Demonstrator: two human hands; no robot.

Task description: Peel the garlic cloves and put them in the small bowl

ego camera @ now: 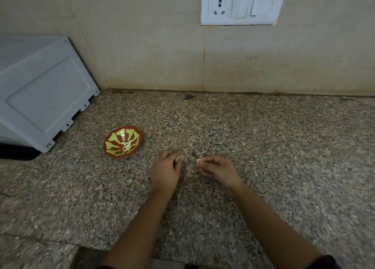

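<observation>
Gripping w/ both hands over speckled tabletop [263,147]: left hand [166,171] curled round a garlic clove [179,158] at its fingertips, right hand [219,168] pinching a second pale piece [199,161], clove or skin, can't tell. Judged mid-peel, w/ small bowl [107,147] just left of hands, apart from them, already holding a few peeled cloves [126,146]; next prob calls for stripping skin w/ nails, then a short reach left to drop clove in. No readable brand or writing on grey appliance [40,90] at far left or white switch plate [241,5] on wall [142,55].
</observation>
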